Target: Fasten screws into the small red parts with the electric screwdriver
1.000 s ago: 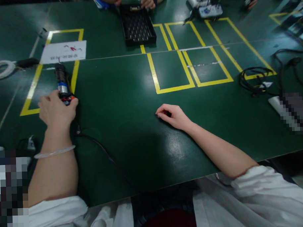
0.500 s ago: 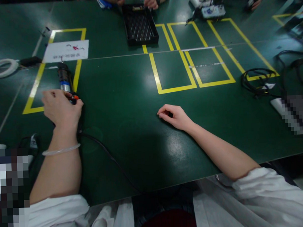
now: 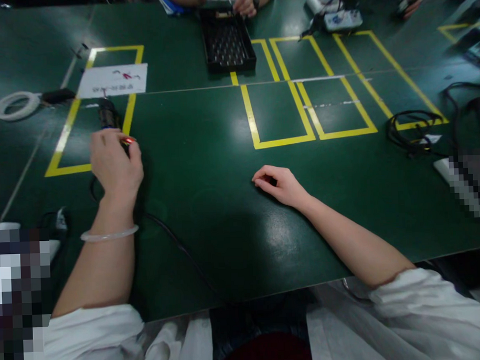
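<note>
My left hand (image 3: 116, 162) is closed over the body of a corded electric screwdriver (image 3: 108, 113) lying on the green table. The tool's dark front end and thin tip point away from me, towards a white printed sheet (image 3: 112, 80). A red part shows beside my thumb; the rest of its body is mostly hidden under my palm. A black cord (image 3: 179, 244) runs from near my wrist to the table's front edge. My right hand (image 3: 278, 184) rests on the table with its fingers curled and thumb against forefinger, nothing visible between them.
Yellow tape rectangles (image 3: 284, 141) mark the table. Across from me, a person's hand (image 3: 246, 4) is at a black tray (image 3: 231, 65). A power strip (image 3: 342, 20) lies farther right. Coiled black cable (image 3: 409, 129) sits at right, a white ring-shaped coil (image 3: 15, 106) at left.
My left hand has shifted forward and right over the screwdriver, covering its blue band. My right hand stays where it was on the table. The view has shifted slightly.
</note>
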The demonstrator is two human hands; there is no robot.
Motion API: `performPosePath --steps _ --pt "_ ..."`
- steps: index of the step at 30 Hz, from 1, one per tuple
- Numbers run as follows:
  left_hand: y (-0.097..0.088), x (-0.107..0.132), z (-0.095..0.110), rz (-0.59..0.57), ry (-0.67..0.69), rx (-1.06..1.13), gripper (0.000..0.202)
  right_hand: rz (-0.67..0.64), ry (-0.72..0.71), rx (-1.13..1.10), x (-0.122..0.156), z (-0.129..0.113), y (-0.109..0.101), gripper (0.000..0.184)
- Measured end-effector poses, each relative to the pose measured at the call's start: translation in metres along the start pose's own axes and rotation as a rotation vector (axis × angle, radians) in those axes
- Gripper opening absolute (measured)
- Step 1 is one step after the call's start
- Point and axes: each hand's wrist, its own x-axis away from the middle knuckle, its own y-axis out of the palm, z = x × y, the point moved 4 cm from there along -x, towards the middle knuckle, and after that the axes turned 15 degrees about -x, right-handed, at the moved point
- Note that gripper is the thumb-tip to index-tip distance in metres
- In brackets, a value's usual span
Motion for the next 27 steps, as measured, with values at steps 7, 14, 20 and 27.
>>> performPosePath --steps 7,14,20,27 --pt "0.000 0.063 0.124 -0.569 0.452 0.776 0.035 -0.009 0.034 -0.100 0.001 0.003 0.000 0.009" --pt "0.000 0.113 0.163 -0.852 0.658 1.003 0.065 -0.172 0.012 -0.240 0.003 -0.001 0.015 0.022" --pt "0.004 0.111 0.160 -0.915 0.515 1.057 0.056 -0.136 -0.005 -0.226 0.004 -0.006 0.015 0.014" --pt "0.012 0.110 0.160 -0.900 0.450 1.120 0.033 -0.076 0.001 -0.196 0.005 -0.004 0.012 0.012"
